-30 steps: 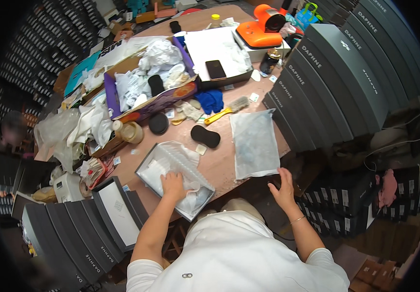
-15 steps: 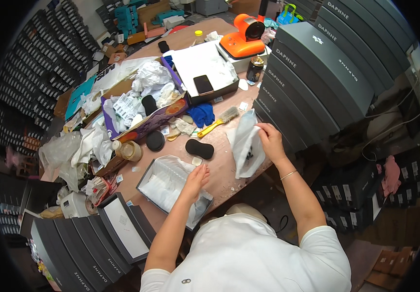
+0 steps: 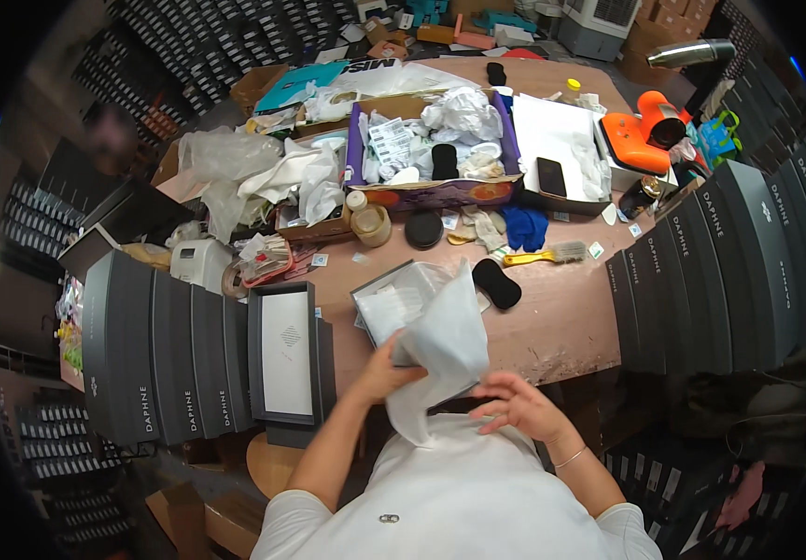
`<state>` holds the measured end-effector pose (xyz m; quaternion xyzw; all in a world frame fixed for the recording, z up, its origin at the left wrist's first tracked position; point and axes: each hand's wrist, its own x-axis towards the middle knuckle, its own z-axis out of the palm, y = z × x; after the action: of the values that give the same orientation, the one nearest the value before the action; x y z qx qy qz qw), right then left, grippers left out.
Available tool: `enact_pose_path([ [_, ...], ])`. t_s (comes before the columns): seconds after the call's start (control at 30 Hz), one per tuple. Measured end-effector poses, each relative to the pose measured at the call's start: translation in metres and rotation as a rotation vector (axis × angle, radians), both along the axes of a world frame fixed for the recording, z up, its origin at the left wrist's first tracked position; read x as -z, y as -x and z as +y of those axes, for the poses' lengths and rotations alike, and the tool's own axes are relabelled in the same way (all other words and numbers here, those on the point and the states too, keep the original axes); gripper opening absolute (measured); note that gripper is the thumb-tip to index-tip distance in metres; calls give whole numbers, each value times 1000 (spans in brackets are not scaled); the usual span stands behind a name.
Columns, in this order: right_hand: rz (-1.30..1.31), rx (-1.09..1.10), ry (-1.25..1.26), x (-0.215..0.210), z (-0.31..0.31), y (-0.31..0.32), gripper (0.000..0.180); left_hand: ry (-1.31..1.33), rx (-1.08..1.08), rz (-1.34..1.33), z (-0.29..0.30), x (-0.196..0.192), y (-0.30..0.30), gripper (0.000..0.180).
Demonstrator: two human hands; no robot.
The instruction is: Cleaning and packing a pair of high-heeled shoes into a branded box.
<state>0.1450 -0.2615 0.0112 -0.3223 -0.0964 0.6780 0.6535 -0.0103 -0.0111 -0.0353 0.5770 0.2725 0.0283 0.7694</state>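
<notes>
A thin, translucent white bag (image 3: 449,327) stands up over the near side of an open grey shoe box (image 3: 379,278) lined with white tissue. My left hand (image 3: 386,375) is closed on the bag's left side, its fingertips partly hidden by the material. Just right of the bag's lower edge, my right hand (image 3: 522,407) has its fingers apart and grips nothing. What the bag contains cannot be seen. A black shoe-shaped pad (image 3: 497,284) lies on the table to the right of the box.
Stacked grey shoe boxes stand left (image 3: 171,355) and right (image 3: 701,280). Behind the work spot are a yellow-handled brush (image 3: 532,258), a blue cloth (image 3: 524,228), a round black tin (image 3: 423,229), a glue jar (image 3: 369,222), a purple carton (image 3: 431,193) of crumpled paper and an orange device (image 3: 636,140).
The white bag has come from the right to above the shoe box. My right hand has let go of it, and my left hand has taken hold. The view has turned.
</notes>
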Motion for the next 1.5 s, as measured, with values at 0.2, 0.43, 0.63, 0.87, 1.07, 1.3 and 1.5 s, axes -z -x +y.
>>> enact_pose_path([
  [0.2, -631, -210, 134, 25, 84, 15, 79, -582, -387, 143, 62, -13, 10, 89],
  [0.43, -1429, -150, 130, 159, 117, 11, 57, -422, -339, 363, -47, 111, -62, 92],
  [0.63, -1313, 225, 468, 169, 99, -45, 43, -527, -224, 349, -32, 141, -50, 105],
  [0.87, -1198, 174, 429, 202, 150, -41, 19, -519, -311, 339, -17, 130, -26, 73],
  [1.07, -522, 28, 221, 43, 151, -77, 20, -70, -632, -52, -18, 114, -61, 44],
  [1.3, -1066, 142, 344, 105, 132, -77, 42, -246, -635, -1, -25, 105, -13, 39],
  [1.5, -1687, 107, -132, 80, 207, 26, 52, -994, -650, 60, -33, -18, 86, 42],
])
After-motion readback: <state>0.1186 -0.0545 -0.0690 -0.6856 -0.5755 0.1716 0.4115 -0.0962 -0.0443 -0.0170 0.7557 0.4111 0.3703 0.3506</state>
